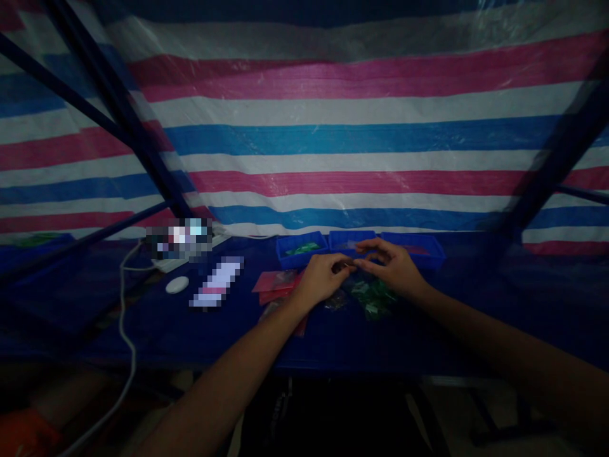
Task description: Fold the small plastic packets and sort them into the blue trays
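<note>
Both my hands meet over a dark blue table (190,330). My left hand (321,277) is curled, its fingertips pinching a small dark item (346,264) that I cannot make out. My right hand (392,266) touches the same item from the right, with thumb and forefinger pinched and the other fingers loosely bent. Under my right hand lies a heap of small green packets (373,298). Red packets (275,282) lie on the table beside my left wrist.
Three shallow blue trays (285,244) stand in a row behind my hands; the left one holds green pieces. A white cable (124,317), a white round object (177,284) and blurred-out items lie at left. A striped tarpaulin (333,127) and dark poles close the back.
</note>
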Available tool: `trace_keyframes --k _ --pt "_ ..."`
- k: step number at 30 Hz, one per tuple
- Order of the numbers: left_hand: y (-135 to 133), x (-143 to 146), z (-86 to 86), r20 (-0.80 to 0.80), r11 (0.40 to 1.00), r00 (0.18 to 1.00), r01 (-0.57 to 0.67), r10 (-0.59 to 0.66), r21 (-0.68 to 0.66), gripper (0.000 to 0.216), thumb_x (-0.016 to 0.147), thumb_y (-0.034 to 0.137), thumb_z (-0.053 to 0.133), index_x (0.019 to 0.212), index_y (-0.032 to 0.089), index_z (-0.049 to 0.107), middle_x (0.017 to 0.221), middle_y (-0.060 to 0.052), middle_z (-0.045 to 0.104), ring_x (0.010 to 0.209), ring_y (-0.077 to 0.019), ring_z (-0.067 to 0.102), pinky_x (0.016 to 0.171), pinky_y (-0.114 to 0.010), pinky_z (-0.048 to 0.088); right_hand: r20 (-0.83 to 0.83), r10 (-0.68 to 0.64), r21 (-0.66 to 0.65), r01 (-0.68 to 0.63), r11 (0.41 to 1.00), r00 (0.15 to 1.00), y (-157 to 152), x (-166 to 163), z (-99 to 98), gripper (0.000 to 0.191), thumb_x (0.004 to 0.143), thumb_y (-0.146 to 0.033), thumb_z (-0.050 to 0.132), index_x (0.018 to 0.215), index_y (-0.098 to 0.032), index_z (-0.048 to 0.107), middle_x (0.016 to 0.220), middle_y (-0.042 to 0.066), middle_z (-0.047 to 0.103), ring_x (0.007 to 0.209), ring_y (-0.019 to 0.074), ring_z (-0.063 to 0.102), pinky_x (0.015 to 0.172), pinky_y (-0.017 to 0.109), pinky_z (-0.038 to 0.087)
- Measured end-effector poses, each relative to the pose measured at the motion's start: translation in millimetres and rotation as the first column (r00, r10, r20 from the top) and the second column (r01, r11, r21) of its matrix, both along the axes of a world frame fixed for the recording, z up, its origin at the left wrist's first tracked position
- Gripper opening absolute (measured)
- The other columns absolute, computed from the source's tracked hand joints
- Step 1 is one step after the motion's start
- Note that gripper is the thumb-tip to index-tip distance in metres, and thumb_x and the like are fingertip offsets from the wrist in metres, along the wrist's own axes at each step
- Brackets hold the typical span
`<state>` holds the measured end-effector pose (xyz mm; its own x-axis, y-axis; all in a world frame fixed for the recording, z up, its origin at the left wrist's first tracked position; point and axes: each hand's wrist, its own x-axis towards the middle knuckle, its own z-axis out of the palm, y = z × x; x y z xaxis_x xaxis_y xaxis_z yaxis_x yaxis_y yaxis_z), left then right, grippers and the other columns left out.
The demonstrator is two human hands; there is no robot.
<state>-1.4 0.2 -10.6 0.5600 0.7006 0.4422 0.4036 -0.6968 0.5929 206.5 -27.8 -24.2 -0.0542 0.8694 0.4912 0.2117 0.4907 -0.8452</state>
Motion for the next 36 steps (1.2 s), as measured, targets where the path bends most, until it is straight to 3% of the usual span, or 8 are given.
trace_keyframes --k 3,7,14,18,22,28,32,36 --pt "-2.5 -0.1 0.1 -0.039 1.0 0.999 0.007 -0.007 0.015 0.023 0.091 0.024 0.063 0.109 0.02 0.075 0.083 -0.002 0.076 0.07 -0.015 0.067 0.064 -0.024 0.047 0.005 0.076 -0.046 -0.076 0.996 0.997 0.4 -0.4 -0.1 0.036 0.078 -0.044 0.078 0.106 -0.021 0.072 0.101 0.007 0.074 0.092 0.0222 0.07 0.088 0.039 0.057" --pt "-2.8 -1.6 1.2 -0.044 0.999 0.999 0.024 -0.025 -0.022 0.028 0.094 0.029 0.058 0.117 0.023 0.074 0.075 -0.001 0.075 0.063 -0.0154 0.067 0.061 -0.025 0.047 0.078 0.016 0.053 -0.02 0.998 0.997 -2.0 0.9 2.8 0.021 0.083 -0.041 0.073 0.093 -0.023 0.075 0.094 0.005 0.074 0.092 0.0224 0.069 0.089 0.04 0.055" --pt "2.9 -1.0 2.7 0.097 1.0 0.995 0.027 -0.027 -0.002 0.034 0.089 0.013 0.053 0.114 0.022 0.074 0.112 -0.005 0.075 0.103 -0.0207 0.069 0.094 -0.035 0.052 0.297 -0.017 0.208 -0.047 0.977 0.955 -8.5 0.6 7.3 0.011 0.085 -0.033 0.072 0.095 -0.03 0.077 0.1 0.003 0.076 0.104 0.0253 0.066 0.098 0.046 0.051" --pt "2.1 -1.4 4.4 0.187 0.996 0.982 0.005 0.013 -0.091 0.038 0.089 0.009 0.046 0.112 0.021 0.074 0.112 -0.005 0.075 0.103 -0.0202 0.068 0.096 -0.036 0.052 0.328 -0.045 0.235 -0.036 0.971 0.944 -8.4 -1.0 6.4 0.012 0.086 -0.033 0.071 0.096 -0.031 0.076 0.102 0.003 0.075 0.108 0.0258 0.065 0.102 0.046 0.049" --pt "0.3 -0.9 3.6 0.186 0.995 0.982 -0.019 0.038 -0.103 0.025 0.092 0.022 0.054 0.107 0.02 0.074 0.103 -0.005 0.076 0.091 -0.0197 0.069 0.084 -0.033 0.054 0.165 -0.13 0.145 0.106 0.984 0.978 -5.9 -0.4 5.0 0.018 0.088 -0.039 0.069 0.099 -0.026 0.073 0.103 0.006 0.074 0.097 0.024 0.069 0.095 0.044 0.054" --pt "-1.5 1.9 -1.1 0.085 0.992 0.996 0.049 -0.039 -0.115 0.014 0.088 0.027 0.064 0.098 0.018 0.07 0.085 -0.003 0.073 0.074 -0.0157 0.066 0.068 -0.026 0.049 -0.054 0.108 -0.084 -0.112 0.99 0.993 0.7 0.3 -3.0 0.041 0.082 -0.04 0.075 0.117 -0.023 0.065 0.108 0.008 0.076 0.1 0.0228 0.072 0.094 0.042 0.056" --pt "-2.6 2.7 -1.5 0.171 0.981 0.985 0.037 -0.004 -0.19 0.019 0.085 0.03 0.069 0.097 0.018 0.059 0.084 -0.002 0.073 0.073 -0.0158 0.068 0.066 -0.025 0.049 -0.066 0.088 -0.137 -0.096 0.986 0.994 1.3 0.6 -2.8 0.04 0.076 -0.043 0.08 0.107 -0.02 0.069 0.099 0.008 0.078 0.092 0.0233 0.074 0.089 0.041 0.058" --pt "-1.8 3.8 1.1 0.238 0.987 0.97 0.0 0.038 -0.159 0.025 0.084 0.026 0.071 0.102 0.02 0.055 0.088 -0.002 0.075 0.077 -0.0165 0.07 0.073 -0.028 0.051 -0.115 0.053 -0.167 -0.072 0.983 0.992 0.5 2.9 0.8 0.04 0.074 -0.042 0.082 0.104 -0.02 0.069 0.098 0.008 0.078 0.091 0.023 0.074 0.09 0.04 0.057"
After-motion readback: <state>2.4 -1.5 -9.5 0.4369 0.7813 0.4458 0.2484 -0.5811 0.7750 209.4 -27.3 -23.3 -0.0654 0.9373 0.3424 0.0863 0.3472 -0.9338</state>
